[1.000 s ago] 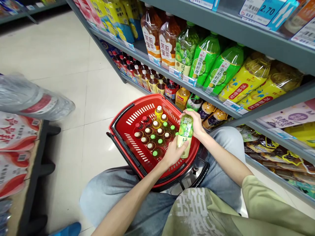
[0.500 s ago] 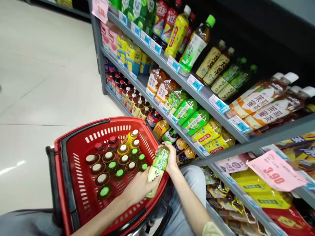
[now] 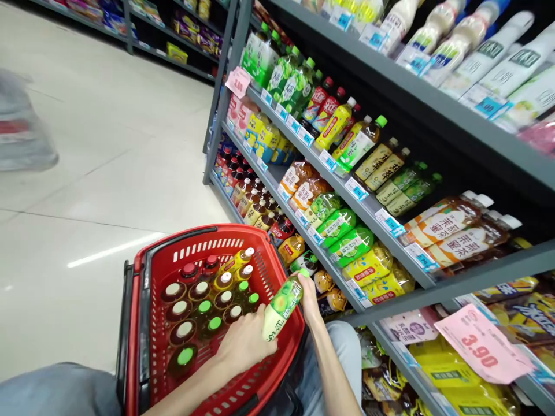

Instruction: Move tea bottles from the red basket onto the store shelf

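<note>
A green-capped drink bottle with a green and pale label is held tilted over the near right side of a red shopping basket. My left hand is closed round the bottle's lower part. Up at its neck and cap, my right hand is closed on it, the fingers partly hidden behind the bottle. Inside the basket stand several upright bottles with white, green and red caps, among them a yellow-labelled bottle.
Grey shelves full of drink bottles run along the right. A pink price sign juts out at the lower right. Pale floor lies to the left, with a blurred grey shape at the left edge. My knees flank the basket.
The view has tilted up, showing more upper shelf and floor. My right hand has shifted up from the bottle's side to its cap end, and the bottle leans further over. A blurred shape has entered at left.
</note>
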`<action>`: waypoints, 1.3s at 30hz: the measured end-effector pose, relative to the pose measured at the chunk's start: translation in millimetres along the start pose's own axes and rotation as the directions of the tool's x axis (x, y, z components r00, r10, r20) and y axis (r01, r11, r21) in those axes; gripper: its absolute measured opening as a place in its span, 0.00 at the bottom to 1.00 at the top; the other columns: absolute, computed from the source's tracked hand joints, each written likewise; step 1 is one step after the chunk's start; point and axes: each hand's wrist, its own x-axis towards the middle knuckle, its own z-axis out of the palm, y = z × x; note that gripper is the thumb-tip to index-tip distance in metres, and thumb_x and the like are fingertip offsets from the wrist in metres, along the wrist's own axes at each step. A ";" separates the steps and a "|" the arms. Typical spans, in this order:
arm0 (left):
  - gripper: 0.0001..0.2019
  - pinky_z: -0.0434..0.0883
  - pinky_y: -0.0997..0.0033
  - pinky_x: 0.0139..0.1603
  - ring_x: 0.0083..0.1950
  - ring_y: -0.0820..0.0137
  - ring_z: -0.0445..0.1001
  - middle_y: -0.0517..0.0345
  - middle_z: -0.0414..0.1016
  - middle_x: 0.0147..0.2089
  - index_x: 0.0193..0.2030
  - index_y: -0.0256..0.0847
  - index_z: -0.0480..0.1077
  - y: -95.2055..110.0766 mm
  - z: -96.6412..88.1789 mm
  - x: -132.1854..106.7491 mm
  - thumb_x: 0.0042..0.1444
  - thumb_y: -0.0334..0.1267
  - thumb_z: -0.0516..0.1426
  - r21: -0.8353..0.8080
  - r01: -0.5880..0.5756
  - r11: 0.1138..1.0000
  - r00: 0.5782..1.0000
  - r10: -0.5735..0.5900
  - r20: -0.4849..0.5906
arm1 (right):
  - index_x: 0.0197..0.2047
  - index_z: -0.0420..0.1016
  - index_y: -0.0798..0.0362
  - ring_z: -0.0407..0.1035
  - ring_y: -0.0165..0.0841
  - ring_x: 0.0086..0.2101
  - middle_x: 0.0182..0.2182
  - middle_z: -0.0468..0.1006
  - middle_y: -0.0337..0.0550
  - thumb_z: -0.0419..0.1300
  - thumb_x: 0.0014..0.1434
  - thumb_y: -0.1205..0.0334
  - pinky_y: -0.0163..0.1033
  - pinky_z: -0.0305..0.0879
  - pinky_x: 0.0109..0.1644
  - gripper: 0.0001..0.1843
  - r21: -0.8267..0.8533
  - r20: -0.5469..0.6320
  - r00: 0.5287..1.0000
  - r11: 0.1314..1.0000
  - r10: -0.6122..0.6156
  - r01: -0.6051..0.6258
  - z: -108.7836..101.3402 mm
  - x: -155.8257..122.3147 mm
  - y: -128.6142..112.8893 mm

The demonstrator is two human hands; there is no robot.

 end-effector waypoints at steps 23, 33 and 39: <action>0.26 0.68 0.57 0.68 0.68 0.59 0.69 0.46 0.65 0.70 0.68 0.43 0.61 -28.2 -9.3 63.1 0.62 0.35 0.50 -0.122 -0.461 0.879 0.830 0.378 -0.411 | 0.43 0.76 0.54 0.67 0.32 0.30 0.34 0.76 0.42 0.63 0.62 0.45 0.36 0.63 0.32 0.19 -0.797 0.159 0.644 0.287 -0.748 0.531 -36.0 -29.4 -290.7; 0.25 0.72 0.42 0.61 0.66 0.45 0.70 0.38 0.71 0.66 0.59 0.39 0.75 -19.8 7.6 51.3 0.52 0.27 0.59 0.298 -0.578 0.760 0.811 0.577 0.100 | 0.44 0.75 0.56 0.69 0.37 0.32 0.33 0.77 0.47 0.55 0.61 0.31 0.42 0.65 0.41 0.34 -0.973 0.096 0.272 -0.032 -0.957 0.230 -75.1 36.6 -399.9; 0.26 0.73 0.45 0.60 0.63 0.45 0.73 0.37 0.74 0.63 0.60 0.37 0.75 -20.7 -2.2 48.1 0.52 0.26 0.58 0.378 -0.522 0.764 0.846 0.521 0.115 | 0.52 0.74 0.53 0.73 0.45 0.42 0.40 0.79 0.50 0.53 0.65 0.37 0.43 0.62 0.46 0.28 -0.994 -0.067 0.491 0.013 -0.869 -0.113 -90.3 83.1 -401.0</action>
